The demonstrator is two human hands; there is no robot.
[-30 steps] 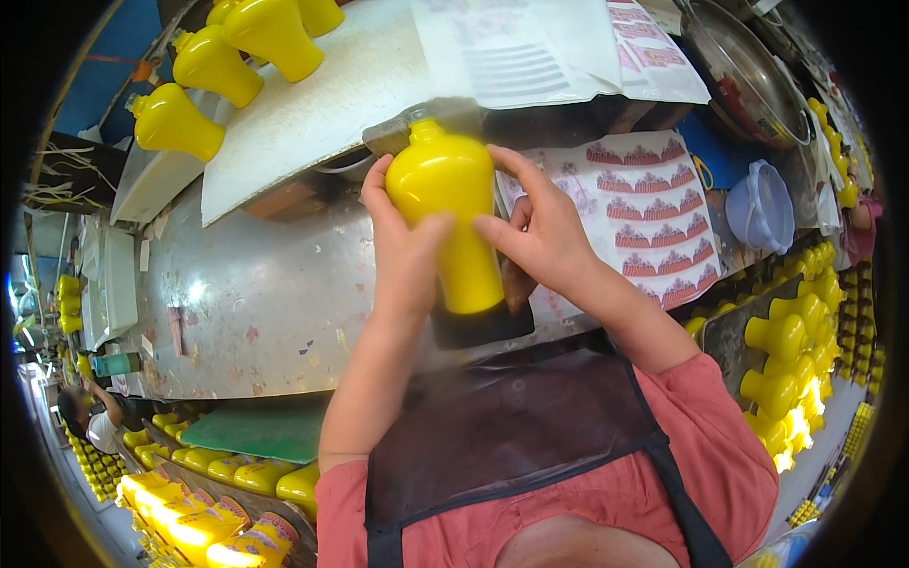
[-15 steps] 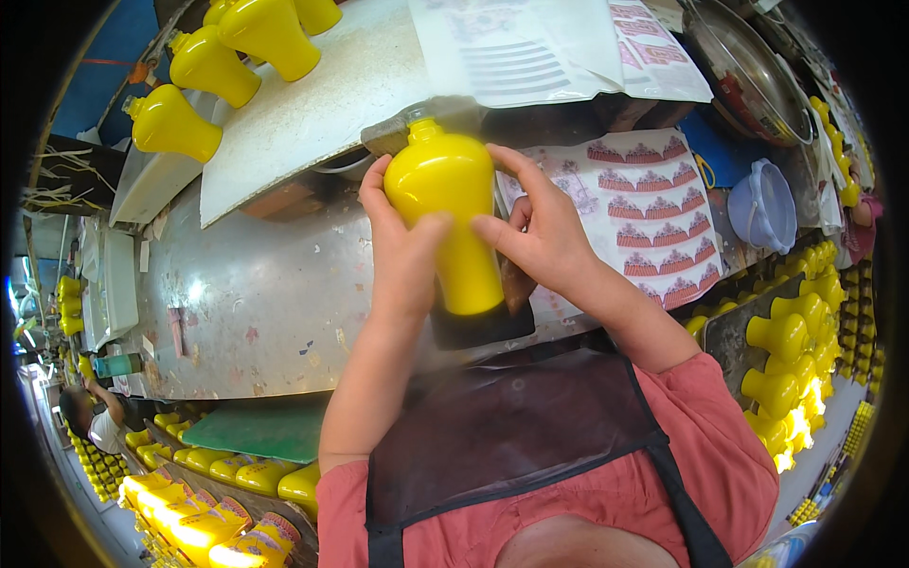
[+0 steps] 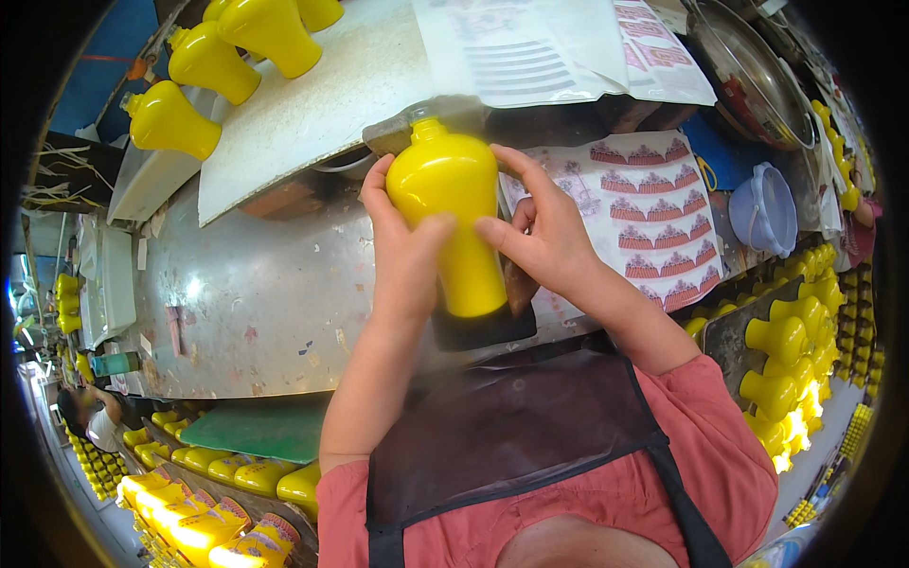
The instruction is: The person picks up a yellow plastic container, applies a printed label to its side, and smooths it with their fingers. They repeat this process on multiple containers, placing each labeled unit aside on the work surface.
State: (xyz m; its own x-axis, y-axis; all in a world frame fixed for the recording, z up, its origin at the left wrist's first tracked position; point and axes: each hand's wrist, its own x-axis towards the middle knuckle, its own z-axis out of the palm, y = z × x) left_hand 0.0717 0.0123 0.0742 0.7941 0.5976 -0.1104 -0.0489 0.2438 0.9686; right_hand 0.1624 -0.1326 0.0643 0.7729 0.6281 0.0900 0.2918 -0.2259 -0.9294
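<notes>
Cradling a glossy yellow bottle from both sides, with left hand along one flank, right hand along the other, and both thumbs laid over the upper face. Touching with each hand alike, so hard to call either nearer. Lying straight ahead of the dark apron, over the near edge of the metal table, with neck aimed away from the body and base toward the apron, tilted slightly to bring the base rightward of the neck. Cannot tell whether resting on the dark block below the base or lifted just clear of it. Showing no label or lettering on the visible face of the bottle. Just beyond right hand, on the printed sheet, repeating red crown-like strips; farther off, on the pale sheets, dark bands and faint marks, too blurred to read; at lower left, patterned decoration on yellow bottles, likewise unreadable, with no brand to make out
</notes>
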